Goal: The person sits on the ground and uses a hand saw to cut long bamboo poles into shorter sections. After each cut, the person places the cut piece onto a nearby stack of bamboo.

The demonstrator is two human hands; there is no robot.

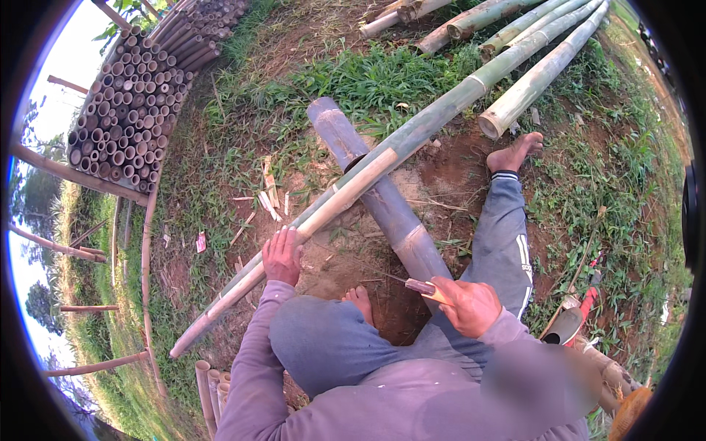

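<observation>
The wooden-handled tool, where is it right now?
In the head view, the wooden-handled tool is right of centre, gripped in the right hand, near the dark bamboo log.

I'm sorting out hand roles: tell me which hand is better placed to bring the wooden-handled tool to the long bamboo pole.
Probably the right hand: it grips the wooden-handled tool. The left hand lies on the long bamboo pole and seems better placed to steady it.

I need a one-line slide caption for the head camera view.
Left hand on a long bamboo pole laid across a thicker dark bamboo, right hand gripping a wooden-handled tool.
</observation>
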